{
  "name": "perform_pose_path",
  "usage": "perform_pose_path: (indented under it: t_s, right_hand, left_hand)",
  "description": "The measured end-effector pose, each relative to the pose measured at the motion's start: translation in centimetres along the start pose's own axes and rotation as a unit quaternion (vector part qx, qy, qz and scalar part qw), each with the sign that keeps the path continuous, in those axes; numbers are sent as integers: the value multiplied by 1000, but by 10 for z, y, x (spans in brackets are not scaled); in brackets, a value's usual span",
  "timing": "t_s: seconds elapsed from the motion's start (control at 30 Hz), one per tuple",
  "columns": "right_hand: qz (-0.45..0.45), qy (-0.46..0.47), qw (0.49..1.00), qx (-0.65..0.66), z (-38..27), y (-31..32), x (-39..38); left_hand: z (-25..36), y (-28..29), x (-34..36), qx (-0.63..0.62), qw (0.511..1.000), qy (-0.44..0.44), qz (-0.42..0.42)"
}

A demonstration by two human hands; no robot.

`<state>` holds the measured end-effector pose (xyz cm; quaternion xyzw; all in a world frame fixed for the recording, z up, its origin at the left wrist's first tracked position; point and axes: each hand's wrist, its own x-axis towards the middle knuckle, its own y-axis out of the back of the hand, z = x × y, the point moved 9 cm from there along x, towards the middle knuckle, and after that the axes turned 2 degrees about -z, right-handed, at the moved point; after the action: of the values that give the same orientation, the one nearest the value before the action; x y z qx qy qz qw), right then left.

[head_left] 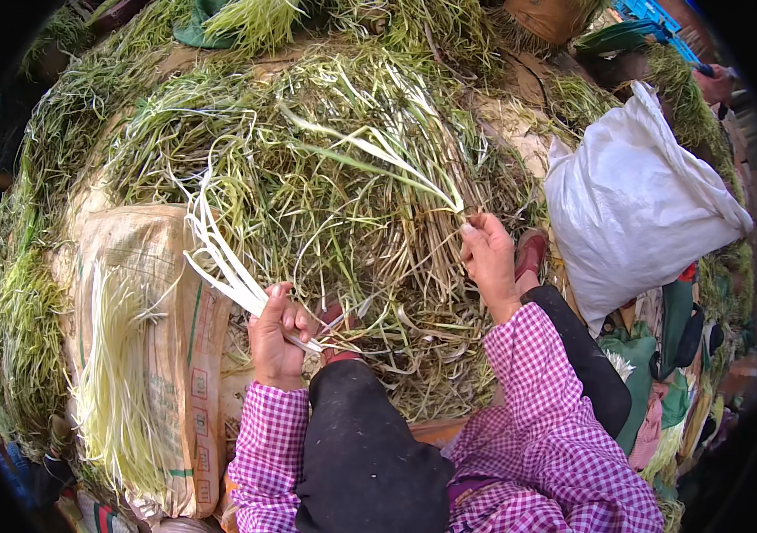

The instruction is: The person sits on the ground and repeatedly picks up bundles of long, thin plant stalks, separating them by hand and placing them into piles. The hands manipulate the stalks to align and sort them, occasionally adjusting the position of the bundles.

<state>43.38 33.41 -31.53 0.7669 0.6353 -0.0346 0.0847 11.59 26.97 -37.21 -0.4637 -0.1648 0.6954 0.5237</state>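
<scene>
My left hand (279, 339) is closed around a small bunch of white chive stalks (229, 274), which fans up and to the left. Between the thumb and fingers of my right hand (488, 259) is the base of a pale green chive plant (400, 162); its long leaves stretch up to the left. Beneath and beyond both hands lies a heap of chives (405, 213), green leaves mixed with brownish stems. To the left, trimmed pale chives (121, 382) rest on a tan woven sack (205, 391).
A full white sack (636, 204) stands at the right, beside my reddish shoe (531, 253). My dark-trousered knee (365, 444) rises between my arms. Green scraps cover the ground around. Cloth bundles (640, 382) lie at the right, and another person's hand (714, 86) shows at upper right.
</scene>
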Motion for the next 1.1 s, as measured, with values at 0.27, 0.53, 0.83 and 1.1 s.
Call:
perform_pose_path:
  t_s: [0.27, 0.53, 0.83, 1.1]
  right_hand:
    - [-157, -233, 956, 86, 55, -104, -103]
    - [-234, -192, 953, 4, 58, -137, -133]
    - [-80, -229, 926, 288, 85, -135, -119]
    - [-53, -403, 899, -166, 196, -7, -145]
  left_hand:
    - [-20, -17, -5, 91, 996, 27, 1]
    - [-16, -18, -13, 144, 990, -4, -3]
    - [-10, -2, -18, 90, 992, -86, 31]
    - [49, 25, -6, 94, 965, -225, 95]
